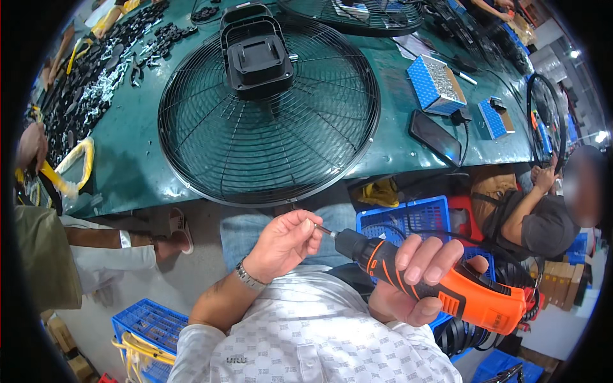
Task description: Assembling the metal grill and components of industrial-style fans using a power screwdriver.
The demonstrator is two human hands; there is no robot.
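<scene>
My right hand (421, 281) is wrapped round an orange and black electric screwdriver (472, 300), its bit pointing left. At the tip of the bit (324, 230), the fingers of my left hand (285, 246) are pinched together. Whatever they hold there, if anything, is too small or hidden to make out. Just beyond my hands lies a black round fan guard (268, 159) on the green table, its near rim over the edge. A black square motor housing (258, 60) sits on the guard's far part.
Right of the guard are a blue box of small screws (439, 86), a phone (434, 137) and a smaller blue box (497, 118). Black parts and screws (89, 89) cover the table's left. Co-workers sit at both sides. A blue crate (408, 217) stands below the table edge.
</scene>
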